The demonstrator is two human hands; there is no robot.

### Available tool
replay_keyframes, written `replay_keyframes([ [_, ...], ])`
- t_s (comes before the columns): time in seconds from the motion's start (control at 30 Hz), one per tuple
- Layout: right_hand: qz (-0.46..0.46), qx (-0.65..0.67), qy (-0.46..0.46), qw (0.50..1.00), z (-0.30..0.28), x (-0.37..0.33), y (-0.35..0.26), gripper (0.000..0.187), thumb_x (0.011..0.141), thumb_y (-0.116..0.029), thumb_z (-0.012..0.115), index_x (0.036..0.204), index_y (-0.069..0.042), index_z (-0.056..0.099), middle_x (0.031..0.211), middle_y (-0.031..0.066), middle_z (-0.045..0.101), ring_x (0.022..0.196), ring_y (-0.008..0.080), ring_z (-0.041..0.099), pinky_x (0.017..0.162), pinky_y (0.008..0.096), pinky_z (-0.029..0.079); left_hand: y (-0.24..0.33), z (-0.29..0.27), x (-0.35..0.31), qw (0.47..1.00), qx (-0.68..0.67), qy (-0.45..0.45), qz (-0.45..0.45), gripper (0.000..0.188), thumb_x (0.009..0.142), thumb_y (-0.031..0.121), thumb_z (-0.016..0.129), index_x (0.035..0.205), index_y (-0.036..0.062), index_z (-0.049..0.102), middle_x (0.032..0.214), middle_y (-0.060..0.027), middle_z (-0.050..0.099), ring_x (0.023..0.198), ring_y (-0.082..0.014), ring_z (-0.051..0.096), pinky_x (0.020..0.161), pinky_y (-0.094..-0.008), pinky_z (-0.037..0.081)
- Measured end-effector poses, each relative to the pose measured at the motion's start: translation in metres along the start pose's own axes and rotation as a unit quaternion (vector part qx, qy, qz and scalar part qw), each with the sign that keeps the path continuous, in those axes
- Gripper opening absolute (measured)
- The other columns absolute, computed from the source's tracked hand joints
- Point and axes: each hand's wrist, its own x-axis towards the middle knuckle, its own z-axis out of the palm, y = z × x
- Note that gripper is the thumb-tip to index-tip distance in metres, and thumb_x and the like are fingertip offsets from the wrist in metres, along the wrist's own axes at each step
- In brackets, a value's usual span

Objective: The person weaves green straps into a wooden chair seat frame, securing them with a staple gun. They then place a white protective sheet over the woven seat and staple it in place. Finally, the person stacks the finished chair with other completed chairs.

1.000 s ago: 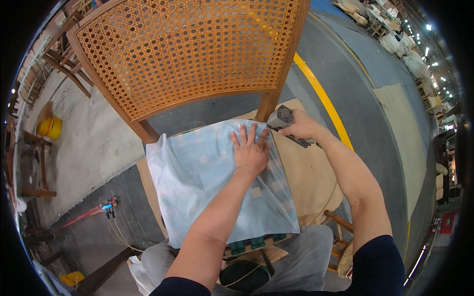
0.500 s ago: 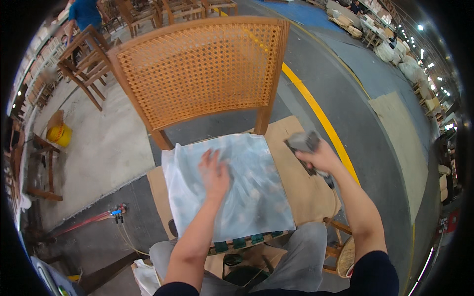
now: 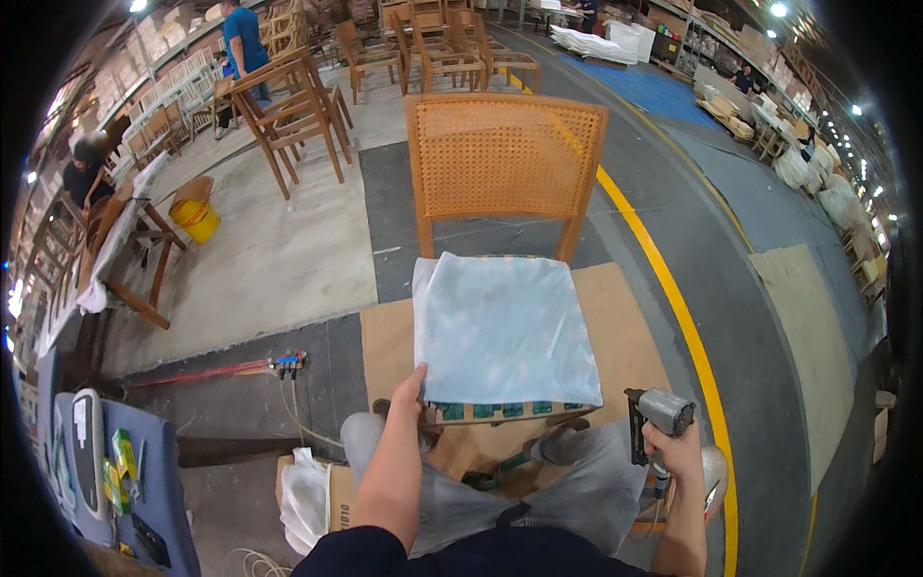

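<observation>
A wooden chair with a woven cane back (image 3: 505,159) stands in front of me. A pale bluish-white cloth (image 3: 505,332) lies over its seat, and dark green webbing (image 3: 500,412) shows along the seat's front edge. My left hand (image 3: 411,388) grips the seat at its front left corner, thumb beside the cloth's edge; its other fingers are mostly hidden. Off to the right, clear of the chair, my right hand (image 3: 676,445) is closed around the handle of a grey and black air staple gun (image 3: 661,415).
Cardboard (image 3: 389,332) lies under the chair. A blue-covered surface (image 3: 159,442) with small tools is at lower left. An air hose fitting (image 3: 286,363) rests on the floor. A yellow bucket (image 3: 195,219), bare chair frames (image 3: 288,120) and a person in blue (image 3: 242,48) are farther off.
My left hand has moved from atop the cloth to the seat's front left corner. My right hand, with the staple gun, has drawn back toward me. The cloth looks smoother, and my view has shifted.
</observation>
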Motion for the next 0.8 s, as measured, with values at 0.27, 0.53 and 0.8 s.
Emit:
replay_keyframes([
  [0.27, -0.011, -0.033, 0.032, 0.999, -0.019, -0.057, 0.005, 0.062, 0.084, -0.003, 0.083, 0.141, 0.0, 0.061, 0.091, 0.0037, 0.069, 0.062, 0.0108, 0.06, 0.056, 0.0262, 0.051, -0.023, 0.017, -0.024, 0.989, -0.145, 0.006, -0.028, 0.047, 0.103, 0.027, 0.073, 0.137, -0.0033, 0.062, 0.137, -0.0173, 0.068, 0.12, -0.0308, 0.067, 0.103, -0.0454, 0.054],
  [0.53, -0.017, -0.018, 0.075, 0.997, -0.027, -0.051, 0.017, 0.062, 0.086, -0.01, 0.084, 0.143, 0.0, 0.061, 0.088, 0.0035, 0.067, 0.062, 0.012, 0.06, 0.056, 0.0282, 0.05, -0.058, 0.052, -0.023, 0.99, -0.12, -0.064, -0.043, 0.045, 0.105, 0.027, 0.07, 0.137, -0.0019, 0.059, 0.128, -0.0156, 0.07, 0.11, -0.0303, 0.07, 0.09, -0.0487, 0.06],
  [0.8, 0.014, -0.031, 0.094, 0.995, -0.036, -0.033, 0.021, 0.061, 0.087, -0.009, 0.084, 0.143, 0.0, 0.061, 0.089, 0.0028, 0.068, 0.061, 0.0101, 0.059, 0.057, 0.027, 0.049, -0.052, 0.059, -0.045, 0.996, 0.05, -0.032, 0.059, 0.031, 0.103, 0.029, 0.073, 0.11, 0.0021, 0.06, 0.087, -0.0078, 0.072, 0.073, -0.0191, 0.07, 0.064, -0.037, 0.058],
])
